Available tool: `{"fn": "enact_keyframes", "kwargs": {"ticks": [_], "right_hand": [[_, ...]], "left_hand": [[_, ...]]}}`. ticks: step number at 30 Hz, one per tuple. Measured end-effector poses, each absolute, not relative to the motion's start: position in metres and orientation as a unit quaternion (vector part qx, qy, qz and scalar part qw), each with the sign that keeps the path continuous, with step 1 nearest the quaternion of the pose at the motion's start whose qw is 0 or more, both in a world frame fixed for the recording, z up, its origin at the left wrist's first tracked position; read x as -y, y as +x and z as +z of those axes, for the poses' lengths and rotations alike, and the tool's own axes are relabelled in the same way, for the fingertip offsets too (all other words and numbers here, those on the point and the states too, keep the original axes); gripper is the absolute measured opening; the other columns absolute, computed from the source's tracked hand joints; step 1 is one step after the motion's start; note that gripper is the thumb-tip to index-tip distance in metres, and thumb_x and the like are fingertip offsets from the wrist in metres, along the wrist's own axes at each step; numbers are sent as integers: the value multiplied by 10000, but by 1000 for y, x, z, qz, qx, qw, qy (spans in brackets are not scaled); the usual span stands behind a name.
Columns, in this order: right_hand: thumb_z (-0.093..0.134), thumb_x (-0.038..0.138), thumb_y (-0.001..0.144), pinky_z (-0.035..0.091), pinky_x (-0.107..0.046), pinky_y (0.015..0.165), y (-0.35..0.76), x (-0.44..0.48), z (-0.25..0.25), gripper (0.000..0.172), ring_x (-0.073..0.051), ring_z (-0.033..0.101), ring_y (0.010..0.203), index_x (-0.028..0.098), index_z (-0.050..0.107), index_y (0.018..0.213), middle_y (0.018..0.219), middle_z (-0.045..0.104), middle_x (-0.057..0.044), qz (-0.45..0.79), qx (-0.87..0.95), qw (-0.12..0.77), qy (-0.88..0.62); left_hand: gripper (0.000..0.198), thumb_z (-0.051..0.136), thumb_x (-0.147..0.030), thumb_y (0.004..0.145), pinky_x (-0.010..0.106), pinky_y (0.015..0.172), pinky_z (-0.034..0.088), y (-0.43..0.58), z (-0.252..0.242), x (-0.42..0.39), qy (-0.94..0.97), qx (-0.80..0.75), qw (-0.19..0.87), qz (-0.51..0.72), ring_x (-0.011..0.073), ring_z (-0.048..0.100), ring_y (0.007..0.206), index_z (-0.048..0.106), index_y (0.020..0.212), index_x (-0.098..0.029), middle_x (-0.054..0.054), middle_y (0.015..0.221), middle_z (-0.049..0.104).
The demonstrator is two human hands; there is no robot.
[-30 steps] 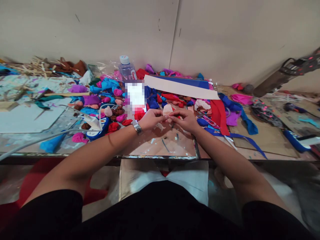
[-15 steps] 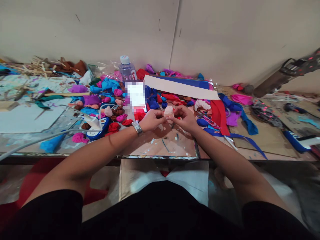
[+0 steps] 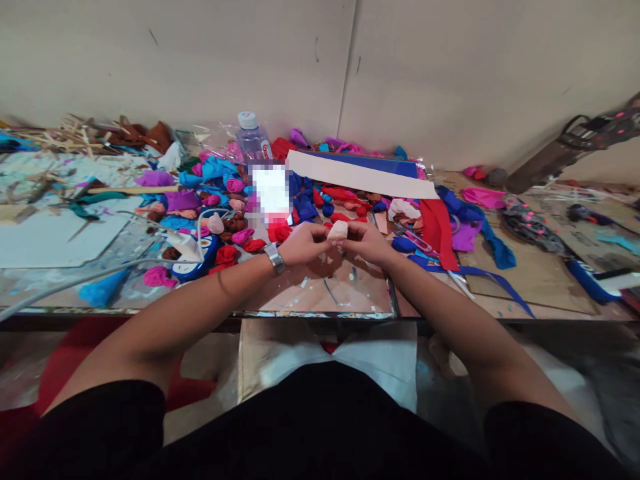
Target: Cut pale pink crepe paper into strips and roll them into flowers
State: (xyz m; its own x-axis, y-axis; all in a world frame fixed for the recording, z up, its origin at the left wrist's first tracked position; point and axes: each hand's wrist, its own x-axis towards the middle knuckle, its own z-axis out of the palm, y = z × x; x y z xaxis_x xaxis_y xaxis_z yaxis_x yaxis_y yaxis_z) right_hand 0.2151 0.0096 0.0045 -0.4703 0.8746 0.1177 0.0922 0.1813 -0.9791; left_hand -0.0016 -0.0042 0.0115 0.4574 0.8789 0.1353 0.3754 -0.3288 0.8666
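The pale piece point(image 3: 338, 231) sits between left grip point(image 3: 306, 243) and right grip point(image 3: 369, 244), both pinching it.

A pixelated patch point(image 3: 271, 190) glares in dim light.

The paper piece point(image 3: 338, 231) is pale pink, kinda blush, while the strip point(image 3: 363, 175) is more cream. Streamer point(image 3: 438, 232) is bright red, bottle cap point(image 3: 247, 121) white, power socket point(image 3: 212, 251) blue and white, watch point(image 3: 273, 257) silver, shirt point(image 3: 325, 427) just solid black.
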Motion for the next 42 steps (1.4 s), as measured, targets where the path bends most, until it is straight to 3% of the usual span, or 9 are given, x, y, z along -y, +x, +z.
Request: {"fn": "enact_keyframes", "kwargs": {"ticks": [7,11,14,16,20,25,33,42], "right_hand": [[896,321,612,521,-294,722,214,-11,3,348,-170,676,747,169,743,885,826,760,-4,553,622,390,-393],[911,368,630,554,-312,802,214,-12,1,481,-190,701,863,192,710,1030,948,767,-27,556,625,397,-377],[918,391,654,565,-308,864,215,-9,1,622,-197,695,990,225,655,1193,1162,730,-55,525,662,404,-351],[903,399,696,560,-300,880,216,-6,3,629,-194,681,1022,234,633,1239,1239,690,-58,505,693,390,-336],[844,474,783,533,-275,768,219,-2,7,486,-176,641,895,210,643,1139,1058,682,-32,493,721,350,-339],[806,558,798,451,-254,631,218,-2,9,440,-151,560,740,212,628,1004,897,640,-7,454,710,380,-382],[854,471,765,479,-275,698,213,-1,7,425,-153,622,768,211,608,994,899,665,3,514,682,373,-363],[756,592,848,448,-275,638,215,-2,8,415,-140,581,694,191,665,905,813,657,-1,446,714,376,-387]], "left_hand": [[423,768,-554,833,241,622,408,0,10,6,754,-412,389,330,125,555,664,756,857,-131,25,761,699],[381,718,-511,866,247,624,400,-1,9,3,763,-410,371,335,127,537,671,759,848,-133,24,762,688],[303,717,-438,840,246,612,394,-2,9,4,774,-403,363,328,129,529,664,754,827,-137,11,733,669],[258,716,-392,815,248,614,392,-2,10,6,781,-402,354,320,129,525,662,752,815,-137,4,717,658],[245,677,-374,816,250,608,375,-2,13,8,792,-409,338,303,124,509,660,739,819,-136,-5,717,645],[250,651,-386,833,257,628,388,-1,13,5,786,-419,324,319,132,519,683,699,814,-142,1,742,644],[194,654,-355,820,276,688,459,0,8,1,733,-414,366,397,144,578,713,617,801,-166,7,764,659],[183,673,-353,869,254,663,482,1,3,-1,728,-404,376,408,134,617,716,636,864,-174,7,790,691]]}}
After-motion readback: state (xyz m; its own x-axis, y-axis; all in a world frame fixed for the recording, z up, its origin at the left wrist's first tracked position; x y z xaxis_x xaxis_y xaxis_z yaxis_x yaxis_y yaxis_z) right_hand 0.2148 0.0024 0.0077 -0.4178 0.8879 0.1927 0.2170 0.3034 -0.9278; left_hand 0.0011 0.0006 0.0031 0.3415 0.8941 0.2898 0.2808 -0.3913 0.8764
